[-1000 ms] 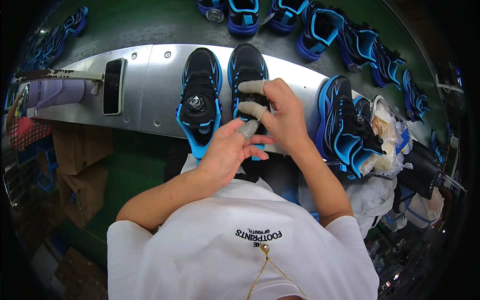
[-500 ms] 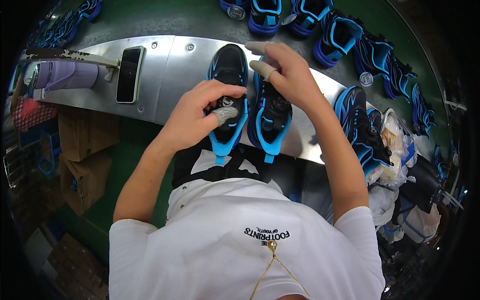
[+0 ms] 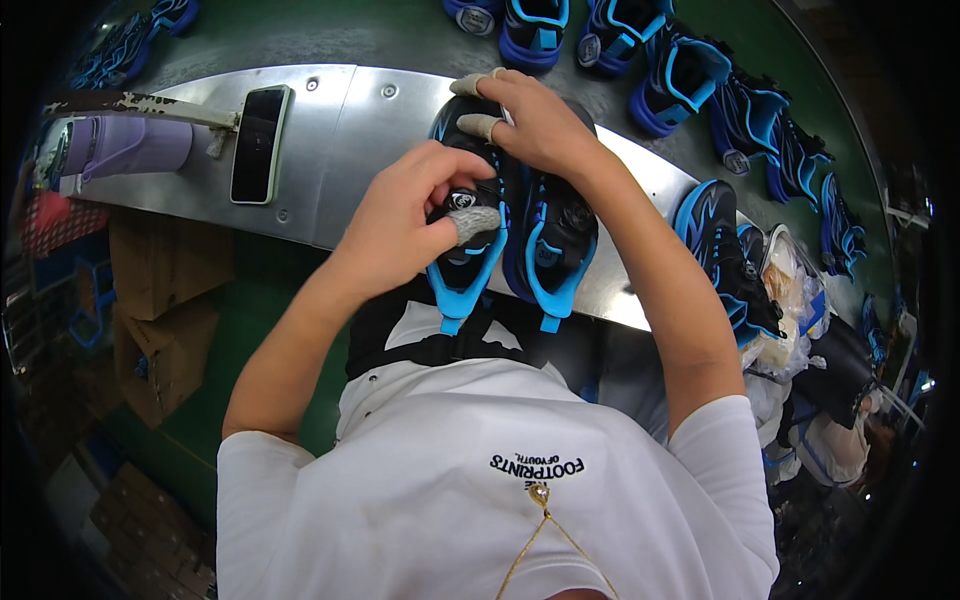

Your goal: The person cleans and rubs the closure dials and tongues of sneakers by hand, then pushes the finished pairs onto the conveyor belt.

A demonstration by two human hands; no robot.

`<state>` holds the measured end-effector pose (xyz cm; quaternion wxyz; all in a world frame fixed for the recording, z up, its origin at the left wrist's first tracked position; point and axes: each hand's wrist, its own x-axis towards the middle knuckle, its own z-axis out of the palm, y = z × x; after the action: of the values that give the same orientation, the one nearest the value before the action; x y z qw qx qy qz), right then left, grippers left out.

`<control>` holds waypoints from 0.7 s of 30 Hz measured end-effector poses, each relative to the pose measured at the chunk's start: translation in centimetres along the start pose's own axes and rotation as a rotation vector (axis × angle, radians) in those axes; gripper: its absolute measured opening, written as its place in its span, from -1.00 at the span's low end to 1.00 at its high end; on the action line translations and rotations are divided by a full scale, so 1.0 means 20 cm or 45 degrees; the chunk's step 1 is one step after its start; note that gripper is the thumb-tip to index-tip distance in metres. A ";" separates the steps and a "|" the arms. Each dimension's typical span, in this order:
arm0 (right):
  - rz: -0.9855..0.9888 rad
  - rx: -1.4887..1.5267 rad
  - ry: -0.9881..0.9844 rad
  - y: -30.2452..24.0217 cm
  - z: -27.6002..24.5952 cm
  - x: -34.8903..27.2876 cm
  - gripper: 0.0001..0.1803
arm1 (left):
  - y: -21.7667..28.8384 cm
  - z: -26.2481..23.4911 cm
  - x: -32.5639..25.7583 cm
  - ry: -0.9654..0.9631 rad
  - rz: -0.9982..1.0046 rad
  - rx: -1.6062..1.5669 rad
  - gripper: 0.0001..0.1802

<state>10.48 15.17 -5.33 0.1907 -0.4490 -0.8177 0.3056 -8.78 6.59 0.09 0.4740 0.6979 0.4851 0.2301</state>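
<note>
Pair of black-and-blue shoes, side by side on the metal bench (image 3: 330,140), heels toward the near edge so their tops face the person; left shoe (image 3: 462,262), right shoe (image 3: 553,250).

Left hand (image 3: 405,215): fingers curled together, the taped thumb and fingertips pinched on the round dial (image 3: 461,200) atop the left shoe, a grip suited to turning it.

Right hand (image 3: 535,120): laid over the toe ends at the far side, taped fingers bent down on the uppers, apparently steadying the pair against the twist.

Phone (image 3: 257,143): flat on the bench, left, well apart from the hands.

Purple bottle (image 3: 125,148): lying at the far left.

Further blue shoes (image 3: 690,75): ranged along the green surface beyond, and more right of the bench.

Cardboard boxes (image 3: 160,300): below the bench, left.
</note>
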 end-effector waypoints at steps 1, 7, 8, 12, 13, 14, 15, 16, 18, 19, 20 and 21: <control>-0.014 0.023 0.004 -0.01 -0.01 0.00 -0.55 | -0.02 -0.03 0.01 -0.154 -0.079 -0.228 -0.47; 0.026 0.078 -0.002 0.00 -0.01 0.01 -0.57 | -0.03 -0.02 -0.03 -0.073 0.128 -0.167 -0.53; 0.033 0.081 0.012 0.01 -0.01 0.01 -0.57 | -0.02 -0.01 -0.03 0.047 0.186 0.010 -0.55; 0.036 0.089 0.002 -0.01 -0.02 0.01 -0.58 | -0.05 0.00 0.00 0.017 0.079 0.006 -0.59; 0.034 0.089 -0.001 -0.02 -0.02 0.00 -0.58 | -0.09 -0.04 0.01 -0.114 0.051 -0.191 -0.60; 0.020 0.093 0.009 -0.02 -0.02 0.00 -0.58 | -0.12 -0.06 0.02 -0.245 0.024 -0.388 -0.60; 0.008 0.095 0.020 -0.03 -0.02 0.01 -0.59 | -0.12 -0.06 0.04 -0.244 0.024 -0.391 -0.60; 0.007 0.093 0.018 -0.03 -0.02 0.00 -0.59 | -0.12 -0.07 0.05 -0.267 0.166 -0.312 -0.59; 0.102 0.043 -0.064 -0.03 -0.04 0.00 -0.56 | -0.11 -0.06 0.05 -0.293 0.310 -0.234 -0.57; 0.106 0.041 -0.062 -0.03 -0.04 0.00 -0.56 | -0.09 -0.04 0.03 -0.186 0.287 -0.198 -0.56; 0.107 0.056 -0.052 -0.03 -0.03 0.00 -0.57 | -0.07 -0.02 0.02 -0.080 0.262 -0.162 -0.54; 0.106 0.070 -0.043 -0.03 -0.03 0.00 -0.57 | -0.06 0.00 0.02 -0.082 0.263 -0.165 -0.54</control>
<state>10.47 15.18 -4.58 0.1762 -0.4720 -0.7928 0.3431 -9.23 7.05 -0.97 0.5072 0.7190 0.3791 0.2863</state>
